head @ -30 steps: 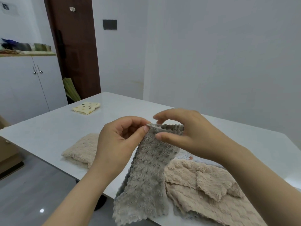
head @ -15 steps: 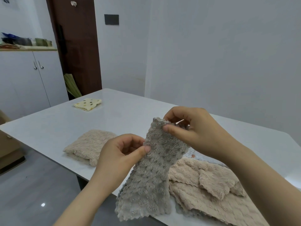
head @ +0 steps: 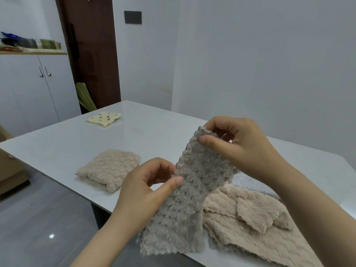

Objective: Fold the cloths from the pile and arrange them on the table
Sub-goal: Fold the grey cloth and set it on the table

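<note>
Grey cloth (head: 192, 189) pinched mid-fold by left hand (head: 142, 191) and right hand (head: 244, 147); beige cloth (head: 109, 168), spotted cloth (head: 105, 118) folded on worktop (head: 154, 135), pile (head: 260, 228) not yet folded.

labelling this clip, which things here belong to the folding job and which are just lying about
Job: grey cloth, pinched by left hand and right hand; beige pile; folded beige cloth; folded yellow spotted cloth; table.
Lying about: white cabinet; brown door; black wall plate.
</note>
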